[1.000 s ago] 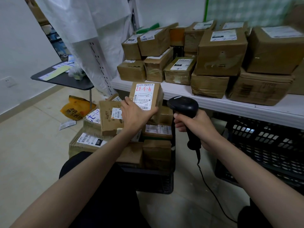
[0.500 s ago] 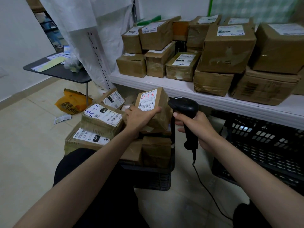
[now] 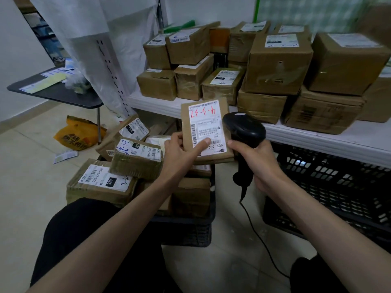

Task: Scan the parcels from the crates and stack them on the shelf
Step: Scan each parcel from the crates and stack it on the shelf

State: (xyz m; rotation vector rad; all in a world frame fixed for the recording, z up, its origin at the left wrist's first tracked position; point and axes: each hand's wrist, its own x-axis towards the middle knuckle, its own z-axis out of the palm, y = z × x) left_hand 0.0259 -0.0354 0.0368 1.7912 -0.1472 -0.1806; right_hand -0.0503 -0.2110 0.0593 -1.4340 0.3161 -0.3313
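Note:
My left hand grips a small brown parcel by its lower left corner, thumb on the white label with red handwriting, label facing me. My right hand holds a black barcode scanner by its handle, its head right beside the parcel's right edge. Below my hands a black crate holds several more brown parcels. The white shelf behind carries several stacked cardboard boxes.
A second black crate sits under the shelf on the right. The scanner's cable trails over the tiled floor. A dark table with papers stands at left, with an orange bag and a scrap of paper on the floor nearby.
My left hand has lifted the parcel out of the crate and turned it so the label faces me, close to the scanner head. My right hand has stayed almost in place.

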